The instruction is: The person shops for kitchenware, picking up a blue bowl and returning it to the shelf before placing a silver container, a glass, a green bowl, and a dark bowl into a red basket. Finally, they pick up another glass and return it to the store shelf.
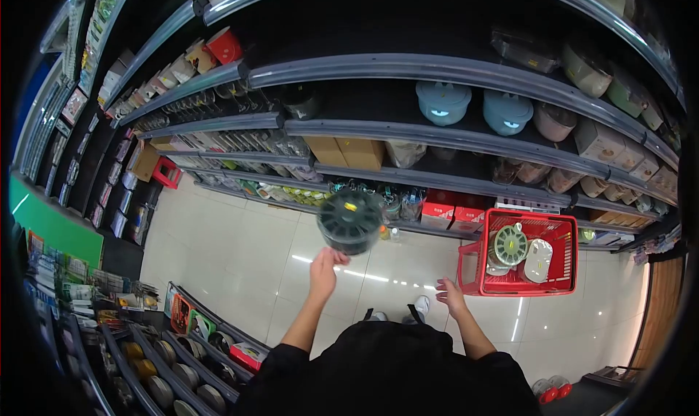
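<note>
Green pot (350, 221) above floor (211, 245); left hand (324, 274) fingers clamped on near edge. Looks light, stiff, slippery; opposite sides steadier. Right hand (452, 297) fingers apart, beside red basket (528, 294).

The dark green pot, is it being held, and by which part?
The left hand holds the pot at its edge nearest the body; whether by a handle is unclear. The right hand is empty.

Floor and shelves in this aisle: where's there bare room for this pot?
Bare floor lies between your left hand and the red stool, and between left and right hand. The shelf looks bare, though dark, between the black pot and left blue pot. Crowded: red basket's middle.
</note>
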The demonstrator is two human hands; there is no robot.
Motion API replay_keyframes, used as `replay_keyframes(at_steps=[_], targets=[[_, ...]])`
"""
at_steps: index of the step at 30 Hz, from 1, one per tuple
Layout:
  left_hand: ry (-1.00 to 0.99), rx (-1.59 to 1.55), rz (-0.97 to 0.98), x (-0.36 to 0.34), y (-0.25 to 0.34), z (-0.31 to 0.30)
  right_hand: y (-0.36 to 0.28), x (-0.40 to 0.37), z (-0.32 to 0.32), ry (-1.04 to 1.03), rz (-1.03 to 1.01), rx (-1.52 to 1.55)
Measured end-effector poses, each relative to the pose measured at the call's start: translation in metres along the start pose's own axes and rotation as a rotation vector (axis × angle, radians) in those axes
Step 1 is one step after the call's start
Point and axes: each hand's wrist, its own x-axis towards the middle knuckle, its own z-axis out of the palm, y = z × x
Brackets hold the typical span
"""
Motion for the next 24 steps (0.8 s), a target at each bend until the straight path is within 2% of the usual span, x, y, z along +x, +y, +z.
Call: replay_keyframes(at_steps=[5, 11, 12, 14, 16, 18, 22, 24], targets=[[0.123, -0.265, 0.094, 0.09, 0.037, -0.019, -0.013, 0.014, -0.03, 0.148, -0.056, 0.162], [0.092, -0.307, 0.25, 0.194, 0.052, -0.053, -0.006, 0.022, -0.009, 0.284, -0.046, 0.224], [0.086, -0.311, 0.293, 0.212, 0.054, -0.061, -0.001, 0.028, 0.001, 0.303, -0.041, 0.211], [0.079, -0.327, 0.261, 0.243, 0.049, -0.076, 0.01, 0.038, 0.025, 0.351, -0.049, 0.241], [0.062, -0.354, 0.354, 0.28, 0.043, -0.087, 0.011, 0.055, 0.059, 0.406, -0.079, 0.26], [0.038, -0.379, 0.333, 0.305, 0.038, -0.099, 0.019, 0.059, 0.094, 0.49, -0.003, 0.33], [0.025, -0.328, 0.322, 0.349, 0.039, -0.117, 0.011, 0.069, 0.163, 0.335, 0.029, 0.273], [0.006, -0.281, 0.302, 0.367, 0.04, -0.125, 0.004, 0.075, 0.184, 0.323, 0.038, 0.236]])
